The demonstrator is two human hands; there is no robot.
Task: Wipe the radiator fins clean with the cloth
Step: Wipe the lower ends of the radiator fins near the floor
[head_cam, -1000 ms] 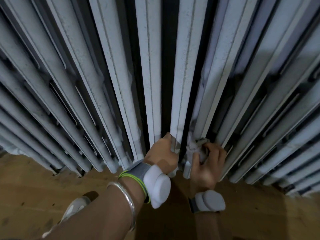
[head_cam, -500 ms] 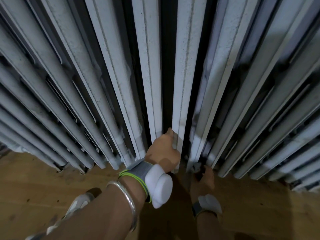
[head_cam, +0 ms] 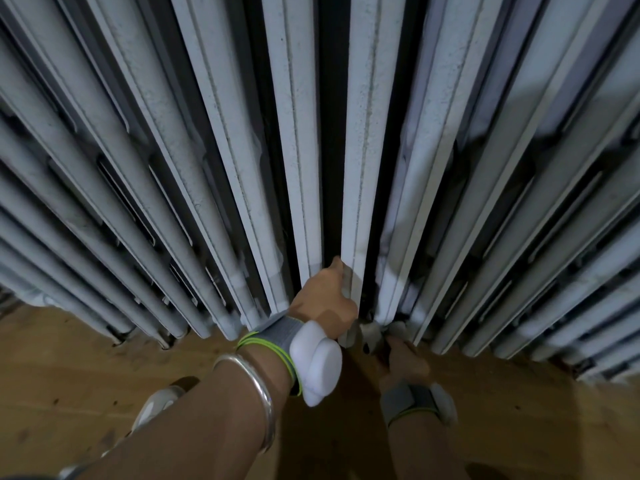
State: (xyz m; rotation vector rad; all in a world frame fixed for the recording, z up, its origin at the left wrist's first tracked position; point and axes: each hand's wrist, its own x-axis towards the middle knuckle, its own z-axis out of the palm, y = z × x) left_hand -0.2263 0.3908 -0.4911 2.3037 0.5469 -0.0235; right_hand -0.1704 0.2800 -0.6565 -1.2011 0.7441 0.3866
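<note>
Your right hand [head_cam: 405, 358] has slid down since a second ago. The cloth [head_cam: 371, 336], held bunched at its fingertips, now sits at the foot of the radiator fins [head_cam: 214, 161], at 5 o'clock from your left hand [head_cam: 323, 299]. The left grip has not shifted, fingers curled round the edge of the centre fin [head_cam: 362, 150]. That downward stroke looks finished to me; the fins toward 3 o'clock likely still want wiping.

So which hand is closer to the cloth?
Right. The right hand holds the cloth at the bottom of the radiator, near the floor. The left hand sits just above and left of it, gripping the edge of one fin.
</note>
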